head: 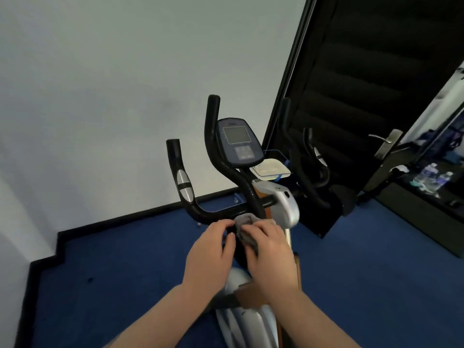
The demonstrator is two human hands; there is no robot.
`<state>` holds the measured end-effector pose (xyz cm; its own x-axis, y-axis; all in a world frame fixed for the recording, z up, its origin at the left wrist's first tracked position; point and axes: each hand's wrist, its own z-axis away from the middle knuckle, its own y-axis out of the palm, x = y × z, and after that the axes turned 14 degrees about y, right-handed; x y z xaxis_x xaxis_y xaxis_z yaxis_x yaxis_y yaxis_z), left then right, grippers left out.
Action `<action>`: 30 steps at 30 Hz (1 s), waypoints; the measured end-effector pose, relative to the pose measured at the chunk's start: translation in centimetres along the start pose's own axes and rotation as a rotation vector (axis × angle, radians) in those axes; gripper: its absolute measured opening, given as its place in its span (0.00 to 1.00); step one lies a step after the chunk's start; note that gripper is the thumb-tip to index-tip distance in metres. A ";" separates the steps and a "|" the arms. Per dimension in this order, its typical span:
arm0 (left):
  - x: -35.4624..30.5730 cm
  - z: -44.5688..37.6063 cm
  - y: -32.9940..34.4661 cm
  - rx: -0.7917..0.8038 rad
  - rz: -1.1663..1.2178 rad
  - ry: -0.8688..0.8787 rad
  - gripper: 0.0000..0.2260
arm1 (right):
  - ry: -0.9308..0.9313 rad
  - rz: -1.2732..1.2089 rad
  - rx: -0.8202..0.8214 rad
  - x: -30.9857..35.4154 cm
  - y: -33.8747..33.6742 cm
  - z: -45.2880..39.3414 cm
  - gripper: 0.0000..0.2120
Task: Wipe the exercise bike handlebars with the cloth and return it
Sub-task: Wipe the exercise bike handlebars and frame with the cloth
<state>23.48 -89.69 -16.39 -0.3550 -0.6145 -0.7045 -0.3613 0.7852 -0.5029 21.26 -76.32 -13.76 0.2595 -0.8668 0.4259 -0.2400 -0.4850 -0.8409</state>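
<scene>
Gripping a bunched grey cloth with the right hand, fingers curled over it and pressing it against the low centre of the black handlebars, just in front of the silver stem cover. Touching the cloth's left edge with the left hand, fingertips bent and pinching the fabric, as far as can be seen; the bar itself under both hands mostly hidden. Rising from this point, the inner left bar toward the console; further left, the outer bar with a silver pulse sensor; to the right, the matching bars, dark against an open black door with a metal door handle. Below, blue carpet; behind, a pale wall. Probably at the start of wiping, or between strokes, with most of the bars not yet covered. For doing this step well: wrap the cloth fully around the tube, not only on top; keep firm, even pressure; slide along each bar up to its end cap; go gently over the sensor plates; steady the bar with the free hand. Place for returning the cloth not evident here.
</scene>
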 end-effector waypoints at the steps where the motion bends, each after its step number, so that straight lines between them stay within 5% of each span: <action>1: 0.1 0.1 0.2 -0.008 0.000 0.004 0.13 | -0.003 -0.027 0.001 -0.4 0.1 0.5 0.16; 6: 0.2 0.8 0.7 -0.039 0.037 0.001 0.14 | 0.085 -0.302 0.129 -2.9 -1.2 2.6 0.13; 11: 0.8 1.2 1.8 -0.092 0.137 -0.013 0.16 | 0.566 -0.799 -0.210 -3.9 -1.5 1.9 0.11; 19: 1.2 1.5 2.7 -0.140 0.136 -0.031 0.16 | 0.900 -1.049 -0.045 0.1 4.6 6.7 0.10; 24: 1.3 1.4 2.1 -0.113 0.220 -0.074 0.14 | 0.545 -0.811 -0.253 -0.7 0.2 3.6 0.11; 30: 0.4 1.3 1.8 -0.183 0.326 -0.108 0.11 | 0.049 -0.157 0.044 1.4 0.0 -2.3 0.13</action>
<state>23.80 -88.38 -18.23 -0.3870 -0.3159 -0.8663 -0.3957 0.9055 -0.1533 19.50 -77.79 -12.35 0.2443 -0.7861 0.5677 -0.1587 -0.6100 -0.7764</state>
